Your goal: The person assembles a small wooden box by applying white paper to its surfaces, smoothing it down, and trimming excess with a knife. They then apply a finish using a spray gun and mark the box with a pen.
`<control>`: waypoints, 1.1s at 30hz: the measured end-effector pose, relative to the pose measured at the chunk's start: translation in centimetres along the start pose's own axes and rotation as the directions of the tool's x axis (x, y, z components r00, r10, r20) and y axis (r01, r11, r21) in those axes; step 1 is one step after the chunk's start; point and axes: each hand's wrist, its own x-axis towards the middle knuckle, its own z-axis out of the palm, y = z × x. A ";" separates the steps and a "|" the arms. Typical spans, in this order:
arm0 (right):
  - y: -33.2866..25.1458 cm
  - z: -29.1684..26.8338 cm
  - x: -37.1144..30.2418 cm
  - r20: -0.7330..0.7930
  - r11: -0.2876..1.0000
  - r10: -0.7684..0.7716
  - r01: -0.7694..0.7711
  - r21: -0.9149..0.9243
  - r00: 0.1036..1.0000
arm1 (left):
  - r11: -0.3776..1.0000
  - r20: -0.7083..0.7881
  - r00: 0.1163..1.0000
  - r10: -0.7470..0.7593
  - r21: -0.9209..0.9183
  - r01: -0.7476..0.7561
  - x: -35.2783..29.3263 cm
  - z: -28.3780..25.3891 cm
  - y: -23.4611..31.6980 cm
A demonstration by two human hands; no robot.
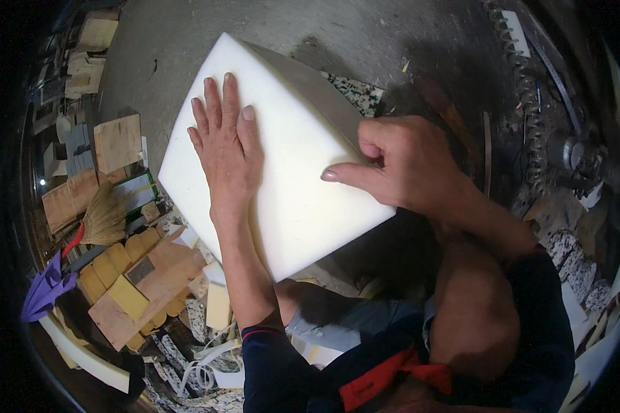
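A large white foam block (293, 131) stands in front of me, its broad pale face turned up and its far right side in shade. My left hand (229, 141) lies flat on that face, fingers stretched and slightly apart. At the block's right edge is my right hand (399, 162), its fingers curled in and its thumb reaching onto the top face. Whatever those curled fingers may hold is hidden from view.
A speckled foam piece (358, 94) lies beyond the block on the grey floor (179, 34). To the left are a straw broom (105, 219), wooden boards (145, 289) and a purple object (48, 289). Speckled foam scraps (565, 251) and a coiled metal strip (532, 131) line the right.
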 end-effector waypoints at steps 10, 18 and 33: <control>0.4 -1.2 1.6 0.241 0.987 0.131 -0.151 0.063 0.961 | 1.000 -0.016 1.000 0.020 0.016 -0.019 0.2 0.1 0.2; 1.7 -4.5 -1.5 0.499 0.934 0.190 -0.312 0.173 0.845 | 0.999 -0.056 0.998 0.001 -0.052 -0.004 0.3 0.9 -0.4; 0.3 -0.2 3.3 0.394 0.990 0.112 -0.139 0.040 0.912 | 0.995 -0.188 0.978 0.093 -0.014 -0.097 0.5 2.1 -1.5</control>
